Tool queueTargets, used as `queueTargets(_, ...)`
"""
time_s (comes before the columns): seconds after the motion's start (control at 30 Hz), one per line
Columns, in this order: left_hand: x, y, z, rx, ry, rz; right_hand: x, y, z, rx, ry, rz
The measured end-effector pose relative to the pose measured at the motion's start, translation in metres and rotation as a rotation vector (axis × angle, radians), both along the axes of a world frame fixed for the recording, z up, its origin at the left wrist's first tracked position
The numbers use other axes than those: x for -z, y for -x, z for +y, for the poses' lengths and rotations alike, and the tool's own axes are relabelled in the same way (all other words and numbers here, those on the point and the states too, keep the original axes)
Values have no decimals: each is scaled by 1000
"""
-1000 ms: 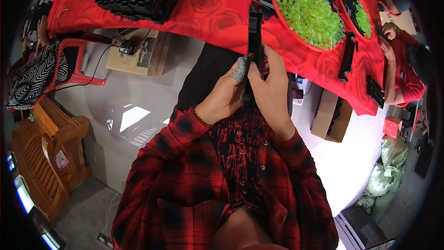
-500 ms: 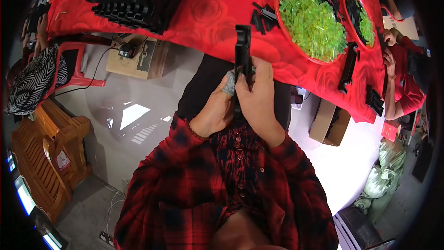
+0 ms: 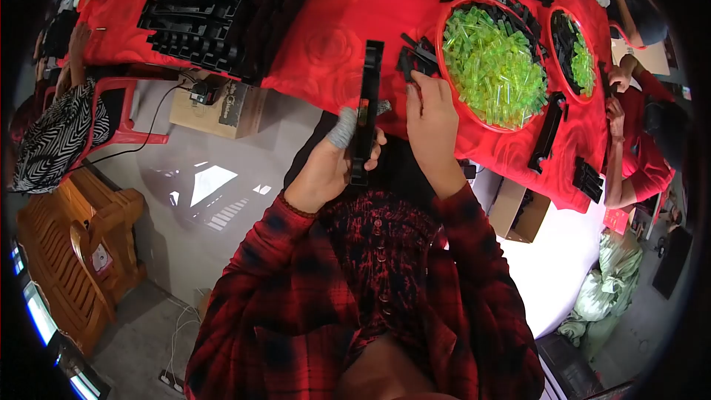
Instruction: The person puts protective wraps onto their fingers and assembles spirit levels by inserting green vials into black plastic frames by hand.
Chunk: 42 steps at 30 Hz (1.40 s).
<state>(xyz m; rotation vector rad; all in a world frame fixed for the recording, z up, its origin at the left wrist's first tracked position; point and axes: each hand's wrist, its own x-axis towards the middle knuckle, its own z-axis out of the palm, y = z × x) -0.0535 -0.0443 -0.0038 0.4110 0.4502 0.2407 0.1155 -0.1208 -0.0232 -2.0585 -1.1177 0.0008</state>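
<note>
Left hand [image 3: 326, 170] on my feed is closed around a long black bar [image 3: 364, 115], which points away from the body, its near end close to the patterned shirt [image 3: 378, 252] and its far end set against the red cloth [image 3: 333, 48] in my view. I can see a grey wrap [image 3: 343, 130] on that hand's thumb, which lies along the bar's side. Right hand [image 3: 433, 130] is off the bar, with its fingertips drawn narrow over the edge of the bench, at a few small black strips [image 3: 424, 52]; whether they pinch one of these I cannot tell. Just beyond those strips I have a large red bowl [image 3: 441, 52] heaped with clear yellow-green tubes [image 3: 495, 74], and to its right a smaller red bowl [image 3: 549, 35] with black and green pieces in it. Another black bar [image 3: 546, 133] lies near the bench's edge, and a small group of black parts [image 3: 588, 180] sits by the corner. Over on the left I make out a big stack of black parts [image 3: 215, 15]. Below the bench stand an open carton [image 3: 522, 215] and, further left, a brown box [image 3: 215, 111]. At the far right a co-worker's hand [image 3: 615, 110] is at the cloth's edge.
</note>
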Motion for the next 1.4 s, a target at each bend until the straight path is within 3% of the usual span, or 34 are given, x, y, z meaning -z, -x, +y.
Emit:
queueTargets(0.03,1,0,1,-3,-1,0,2,-2,4,17,76,-225)
queueTargets(0.1,1,-3,3,-4,-119,32,3,-1,12,39,122,-277)
queueTargets(0.13,4,-3,4,-31,-48,31,4,0,15,65,171,-328)
queueTargets(0.43,-4,-10,12,-62,-263,187,11,-8,21,49,250,-435)
queueTargets(0.57,-9,-16,13,-31,-342,192,9,-12,21,58,210,-356)
queueTargets(0.63,-10,-19,14,-43,-333,226,8,-17,21,19,-65,-168)
queueTargets(0.7,-9,-20,15,-54,-332,236,4,-18,16,2,-128,-9)
queueTargets(0.77,-8,-21,16,-64,-331,245,-11,-16,10,32,-145,986)
queueTargets(0.8,-6,-21,16,-68,-333,234,-21,-16,10,19,-170,1103)
queueTargets(1.1,-16,-26,18,-73,-310,224,-35,-15,-5,-93,-113,1297)
queueTargets(1.4,-11,-25,17,-72,-294,201,-35,-15,-15,-116,-106,1285)
